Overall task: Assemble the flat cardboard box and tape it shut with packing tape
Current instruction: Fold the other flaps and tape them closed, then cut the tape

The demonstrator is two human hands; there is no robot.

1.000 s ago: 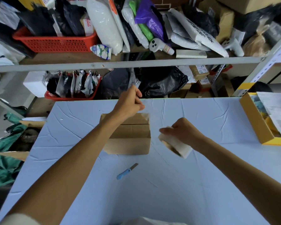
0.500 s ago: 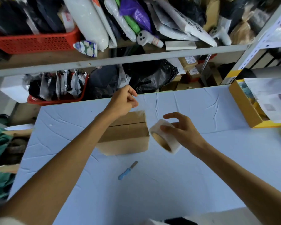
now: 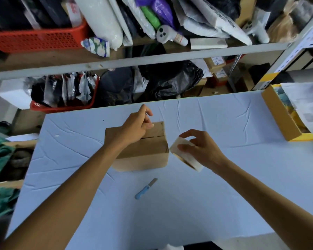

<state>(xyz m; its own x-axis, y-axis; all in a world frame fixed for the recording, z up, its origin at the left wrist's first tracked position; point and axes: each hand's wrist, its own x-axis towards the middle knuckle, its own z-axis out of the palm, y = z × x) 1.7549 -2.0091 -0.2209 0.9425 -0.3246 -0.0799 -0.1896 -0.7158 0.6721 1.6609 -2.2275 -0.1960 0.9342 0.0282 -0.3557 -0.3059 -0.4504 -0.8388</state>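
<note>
Gripping tape roll (image 3: 192, 162) with right hand (image 3: 204, 150) just right of cardboard box (image 3: 143, 157); left hand (image 3: 135, 127) pinched above box, on what unclear.

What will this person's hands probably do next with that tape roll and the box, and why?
Probably bring the left hand down so whatever it pinches, likely the tape end, sticks onto the cardboard box. The flaps are folded shut, their seam looks untaped, and the right hand holds the tape roll beside it.
</note>
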